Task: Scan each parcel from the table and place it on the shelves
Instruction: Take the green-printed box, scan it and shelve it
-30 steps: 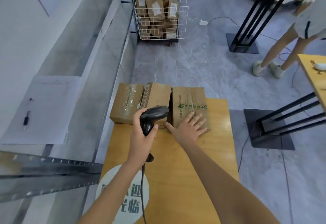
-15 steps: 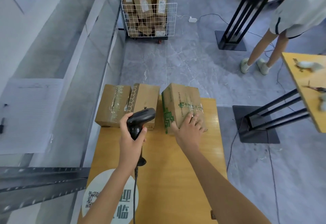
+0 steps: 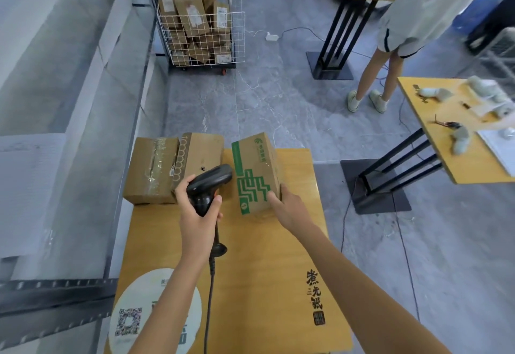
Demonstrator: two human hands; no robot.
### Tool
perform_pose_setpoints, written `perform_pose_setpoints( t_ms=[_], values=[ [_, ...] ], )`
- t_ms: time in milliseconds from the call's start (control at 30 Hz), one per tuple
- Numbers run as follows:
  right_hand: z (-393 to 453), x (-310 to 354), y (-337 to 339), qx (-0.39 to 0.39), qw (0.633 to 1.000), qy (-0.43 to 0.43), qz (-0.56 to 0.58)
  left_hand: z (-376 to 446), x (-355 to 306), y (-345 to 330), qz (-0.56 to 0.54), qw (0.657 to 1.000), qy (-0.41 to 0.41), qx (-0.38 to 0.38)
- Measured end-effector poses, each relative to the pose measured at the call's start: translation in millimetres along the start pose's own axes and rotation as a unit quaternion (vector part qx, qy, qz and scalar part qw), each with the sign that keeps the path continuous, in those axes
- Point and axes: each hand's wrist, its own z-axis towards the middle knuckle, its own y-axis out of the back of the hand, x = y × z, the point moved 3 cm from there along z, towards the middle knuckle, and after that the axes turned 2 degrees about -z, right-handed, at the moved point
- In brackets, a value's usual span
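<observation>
A cardboard parcel with green print (image 3: 255, 171) is tipped up on one edge on the wooden table (image 3: 264, 264). My right hand (image 3: 287, 204) grips its near right corner, thumb on the green-printed face. My left hand (image 3: 196, 206) holds a black barcode scanner (image 3: 209, 186) by the handle, its head close to the parcel's left side. Two more brown parcels lie at the table's far left: a taped one (image 3: 153, 170) and one beside it (image 3: 202, 156).
A wire cart (image 3: 202, 33) full of parcels stands on the floor ahead. A grey shelf rail (image 3: 55, 295) runs at left. Another person (image 3: 401, 28) stands at right between black-legged tables, the nearer one (image 3: 459, 142) holding small objects. The scanner cable (image 3: 209, 298) trails across the table.
My right hand went from lying flat on the green-printed parcel to gripping it and tipping it up onto its edge. The scanner hand stayed beside it.
</observation>
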Motion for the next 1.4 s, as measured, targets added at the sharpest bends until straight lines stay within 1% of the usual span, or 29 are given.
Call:
perform_pose_setpoints(
  t_ms=[67, 167, 200, 267, 333, 433, 533, 633, 833, 1033, 1100, 1167, 1233, 1300, 1400],
  values=[
    [4, 4, 5, -0.028, 0.999, -0.001, -0.040, -3, -4, 0, -0.008, 1.000, -0.012, -0.004],
    [13, 10, 5, -0.093, 0.978, 0.020, -0.187, -4, -7, 0, -0.007, 1.000, -0.023, -0.003],
    [15, 13, 2, -0.102, 0.968, 0.023, -0.230, -4, -7, 0, -0.004, 1.000, -0.022, -0.003],
    [21, 17, -5, -0.095, 0.956, 0.029, -0.275, -3, -7, 0, 0.006, 1.000, -0.021, 0.003],
    [29, 20, -11, -0.092, 0.956, 0.021, -0.279, 1, -9, -1, 0.018, 0.999, -0.025, 0.022],
    [39, 20, -18, -0.096, 0.956, -0.014, -0.277, 6, -7, -3, 0.046, 0.998, -0.029, 0.045],
    [40, 24, -25, -0.118, 0.959, -0.027, -0.256, 3, -4, -5, 0.038, 0.998, -0.030, 0.052],
    [39, 26, -29, -0.141, 0.960, -0.026, -0.241, 2, -3, -4, 0.036, 0.998, -0.031, 0.046],
    [40, 27, -32, -0.147, 0.958, -0.040, -0.242, 4, -9, 2, 0.054, 0.998, -0.025, 0.037],
    [40, 26, -34, -0.171, 0.958, -0.043, -0.227, -6, -22, 9, 0.022, 0.999, -0.033, 0.006],
    [36, 22, -30, -0.178, 0.960, -0.041, -0.211, -7, -30, 13, 0.015, 0.999, -0.037, 0.004],
    [26, 14, -23, -0.193, 0.967, -0.048, -0.157, -8, -39, 16, 0.012, 0.999, -0.046, 0.006],
    [10, 4, -13, -0.210, 0.975, -0.071, -0.027, -13, -44, 19, 0.010, 0.998, -0.053, 0.010],
    [-12, -3, -5, -0.227, 0.964, -0.073, 0.115, -20, -44, 20, 0.015, 0.998, -0.055, 0.017],
    [-50, -1, 5, -0.244, 0.942, -0.028, 0.229, -33, -45, 18, 0.012, 0.999, -0.046, 0.019]
  ],
)
